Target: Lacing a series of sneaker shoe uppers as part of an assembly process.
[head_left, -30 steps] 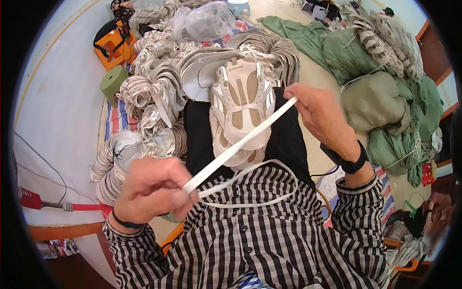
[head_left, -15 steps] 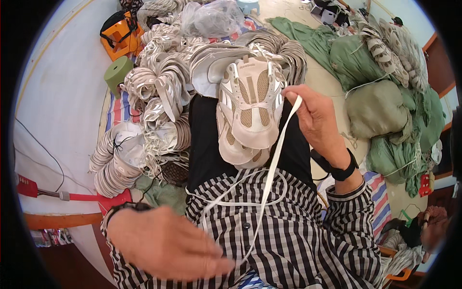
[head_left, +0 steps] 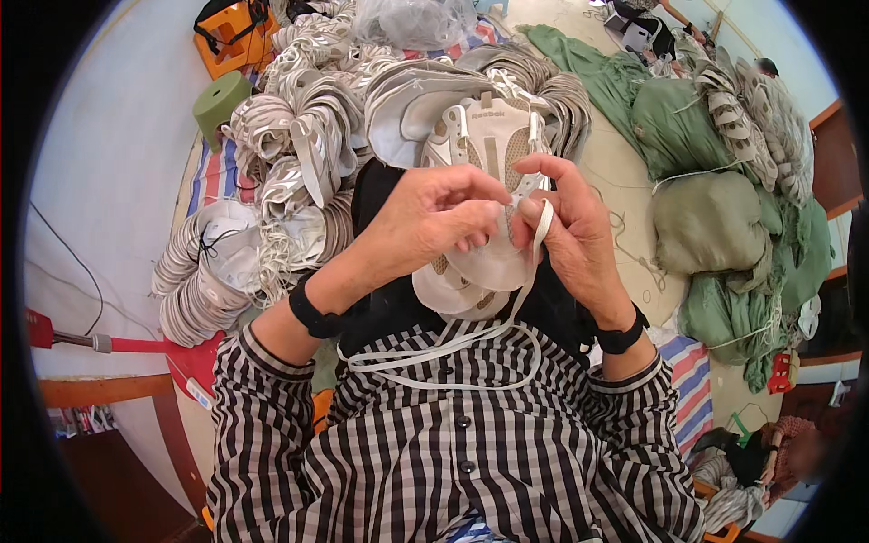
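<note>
A beige and white shoe upper (head_left: 493,127), with tan mesh panels and no sole in sight, lies across my black-trousered lap on top of another upper (head_left: 441,294). Over its front part my left hand (head_left: 434,217) is closed in a pinch; what lies between its fingertips is too small to make out. Against the upper's right edge, my right hand (head_left: 575,231) grips a flat white shoelace (head_left: 527,288) near the thumb, its index finger raised and bent. The lace drops from there and loops loosely over my checked shirt (head_left: 416,434).
Stacked shoe uppers (head_left: 312,145) pile up ahead and to the left, beside a green stool (head_left: 224,100) and an orange stool (head_left: 237,41). Green sacks (head_left: 711,222) line the right side. A clear plastic bag (head_left: 412,20) lies beyond. A red-handled tool (head_left: 136,346) is at far left.
My left hand has come up from the lower left to the shoe upper, meeting my right hand there. The stretched lace now hangs slack. My right hand has shifted slightly down.
</note>
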`<state>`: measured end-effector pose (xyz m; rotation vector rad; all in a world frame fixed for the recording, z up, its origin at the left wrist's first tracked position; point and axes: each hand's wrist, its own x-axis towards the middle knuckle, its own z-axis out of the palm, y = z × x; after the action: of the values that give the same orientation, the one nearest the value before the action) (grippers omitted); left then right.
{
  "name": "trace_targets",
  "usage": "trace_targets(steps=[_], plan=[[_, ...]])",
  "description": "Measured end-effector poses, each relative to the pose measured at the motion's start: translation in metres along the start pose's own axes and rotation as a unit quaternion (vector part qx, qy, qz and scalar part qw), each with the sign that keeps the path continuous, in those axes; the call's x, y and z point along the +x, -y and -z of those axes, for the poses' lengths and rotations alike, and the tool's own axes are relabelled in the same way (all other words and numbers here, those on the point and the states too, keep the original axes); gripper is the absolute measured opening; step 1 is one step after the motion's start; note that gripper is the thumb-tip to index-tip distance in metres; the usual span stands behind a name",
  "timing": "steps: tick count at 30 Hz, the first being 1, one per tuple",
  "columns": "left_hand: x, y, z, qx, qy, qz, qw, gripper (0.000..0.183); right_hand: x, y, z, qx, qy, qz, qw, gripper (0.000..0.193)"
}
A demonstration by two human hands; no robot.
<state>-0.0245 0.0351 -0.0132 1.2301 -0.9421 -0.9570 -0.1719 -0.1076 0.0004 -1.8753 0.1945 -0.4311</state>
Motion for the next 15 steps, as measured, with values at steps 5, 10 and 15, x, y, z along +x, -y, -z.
trace_targets(steps=[5, 10, 15], plan=[[0.007, -0.001, -0.004, 0.017, 0.019, 0.000, 1.000, 0.018, 0.003, -0.016, -0.009, -0.189, -0.054, 0.126, 0.972, 0.039], [0.009, 0.003, -0.002, -0.040, 0.041, -0.002, 0.998, 0.014, 0.005, -0.021, -0.012, -0.179, -0.060, 0.155, 0.970, 0.043], [0.008, 0.005, -0.002, -0.046, 0.015, 0.004, 0.999, 0.012, 0.004, -0.028, -0.011, -0.112, -0.083, 0.117, 0.983, 0.024]])
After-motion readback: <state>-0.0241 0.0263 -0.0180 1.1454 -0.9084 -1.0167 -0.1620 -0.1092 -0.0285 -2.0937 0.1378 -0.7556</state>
